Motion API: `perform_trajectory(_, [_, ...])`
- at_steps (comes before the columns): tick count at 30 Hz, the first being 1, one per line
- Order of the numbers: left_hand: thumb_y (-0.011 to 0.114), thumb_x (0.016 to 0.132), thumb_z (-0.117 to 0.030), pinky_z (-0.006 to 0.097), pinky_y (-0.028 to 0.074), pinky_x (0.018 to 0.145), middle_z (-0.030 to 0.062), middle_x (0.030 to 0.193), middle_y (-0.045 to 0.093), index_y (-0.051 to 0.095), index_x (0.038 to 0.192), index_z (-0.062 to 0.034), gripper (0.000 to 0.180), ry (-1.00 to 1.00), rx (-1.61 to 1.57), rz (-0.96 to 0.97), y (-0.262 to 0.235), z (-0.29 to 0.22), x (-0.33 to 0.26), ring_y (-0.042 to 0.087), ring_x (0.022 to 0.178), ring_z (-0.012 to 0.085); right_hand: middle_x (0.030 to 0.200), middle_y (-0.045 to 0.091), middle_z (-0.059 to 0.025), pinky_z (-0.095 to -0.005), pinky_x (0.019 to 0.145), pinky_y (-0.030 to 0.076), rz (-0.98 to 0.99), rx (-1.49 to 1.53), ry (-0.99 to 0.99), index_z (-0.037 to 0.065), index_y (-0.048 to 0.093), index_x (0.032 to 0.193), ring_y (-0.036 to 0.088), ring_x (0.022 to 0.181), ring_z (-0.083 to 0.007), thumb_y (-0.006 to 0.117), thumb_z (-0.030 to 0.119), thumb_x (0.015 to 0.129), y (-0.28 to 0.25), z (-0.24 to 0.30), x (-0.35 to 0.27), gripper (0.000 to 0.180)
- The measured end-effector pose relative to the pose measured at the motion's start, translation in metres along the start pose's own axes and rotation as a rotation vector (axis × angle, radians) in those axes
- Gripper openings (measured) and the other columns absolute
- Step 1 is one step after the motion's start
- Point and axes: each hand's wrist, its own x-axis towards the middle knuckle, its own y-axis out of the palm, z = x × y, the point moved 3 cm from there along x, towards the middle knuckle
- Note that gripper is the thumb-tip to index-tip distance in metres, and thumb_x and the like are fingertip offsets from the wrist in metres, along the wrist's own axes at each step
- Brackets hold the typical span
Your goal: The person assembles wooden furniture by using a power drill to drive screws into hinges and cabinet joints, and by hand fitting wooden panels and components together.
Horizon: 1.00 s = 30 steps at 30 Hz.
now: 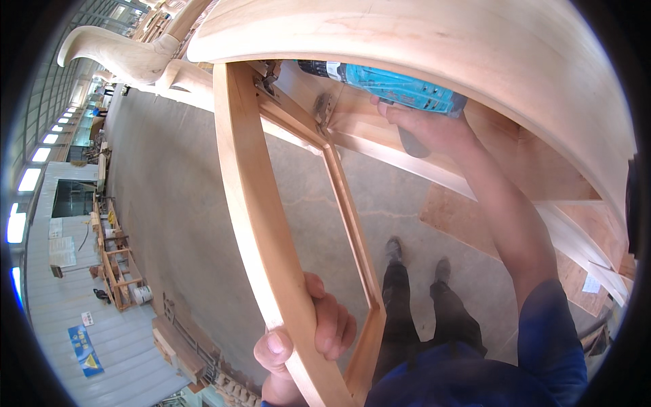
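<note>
My left hand grips the lower end of a pale wooden door frame, thumb on the outer face and fingers curled through its opening. The frame swings out from a wooden cabinet. A metal hinge shows at the frame's upper end, and a second hinge sits farther right on the wood. My right hand is closed round the handle of a teal cordless drill, held level under the cabinet's curved top. The drill's chuck points left at the first hinge; whether its tip touches a screw I cannot tell.
A curved wooden furniture part stands at the upper left. Wooden racks and a white bucket line the wall at left. A brown board lies on the concrete floor beside my feet.
</note>
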Motion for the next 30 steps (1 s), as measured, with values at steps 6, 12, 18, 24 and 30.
perform_trajectory(6, [0.069, 0.083, -0.043, 0.032, 0.040, 0.053, 0.0083, 0.070, 0.058, 0.046, 0.126, 0.0005, 0.065, 0.031, -0.048, 0.079, -0.0022, 0.0017, 0.0019, 0.053, 0.056, 0.0186, 0.104, 0.074, -0.0043, -0.0310, 0.087, 0.056, -0.005, 0.004, -0.027, 0.006, 0.070, 0.110, 0.069, 0.097, -0.0147, 0.072, 0.013, 0.087, -0.0028, -0.0018, 0.0017, 0.024])
perform_trajectory(12, [0.069, 0.085, -0.041, 0.033, 0.041, 0.053, 0.0111, 0.073, 0.061, 0.047, 0.125, 0.0023, 0.063, 0.054, -0.074, 0.093, -0.0020, 0.0027, 0.0023, 0.057, 0.057, 0.0206, 0.103, 0.073, -0.0038, -0.0300, 0.085, 0.057, 0.011, 0.037, -0.036, 0.006, 0.071, 0.108, 0.069, 0.096, -0.0143, 0.072, 0.012, 0.087, -0.0031, -0.0051, 0.0050, 0.023])
perform_trajectory(18, [0.069, 0.085, -0.041, 0.034, 0.042, 0.052, 0.0124, 0.072, 0.060, 0.046, 0.125, 0.0029, 0.064, 0.067, -0.078, 0.092, -0.0029, 0.0027, 0.0026, 0.057, 0.056, 0.0212, 0.098, 0.074, -0.0031, -0.0302, 0.084, 0.057, 0.005, 0.014, -0.059, 0.006, 0.072, 0.104, 0.069, 0.094, -0.0140, 0.073, 0.012, 0.086, -0.0037, 0.0001, 0.0062, 0.019])
perform_trajectory(24, [0.070, 0.080, -0.044, 0.031, 0.040, 0.052, 0.0066, 0.066, 0.054, 0.045, 0.122, -0.0007, 0.065, 0.024, -0.027, 0.038, 0.0006, 0.0015, 0.0019, 0.049, 0.052, 0.0169, 0.098, 0.074, -0.0033, -0.0306, 0.084, 0.056, -0.006, -0.014, -0.073, 0.006, 0.072, 0.104, 0.069, 0.091, -0.0138, 0.074, 0.010, 0.084, -0.0058, -0.0016, 0.0082, 0.020])
perform_trajectory(30, [0.072, 0.078, -0.044, 0.030, 0.039, 0.053, 0.0039, 0.065, 0.051, 0.045, 0.120, -0.0029, 0.065, -0.002, -0.010, -0.017, 0.0046, 0.0014, 0.0007, 0.045, 0.050, 0.0146, 0.096, 0.074, -0.0035, -0.0311, 0.084, 0.056, -0.016, -0.028, -0.088, 0.006, 0.073, 0.103, 0.069, 0.091, -0.0145, 0.074, 0.009, 0.084, -0.0074, -0.0006, 0.0094, 0.019])
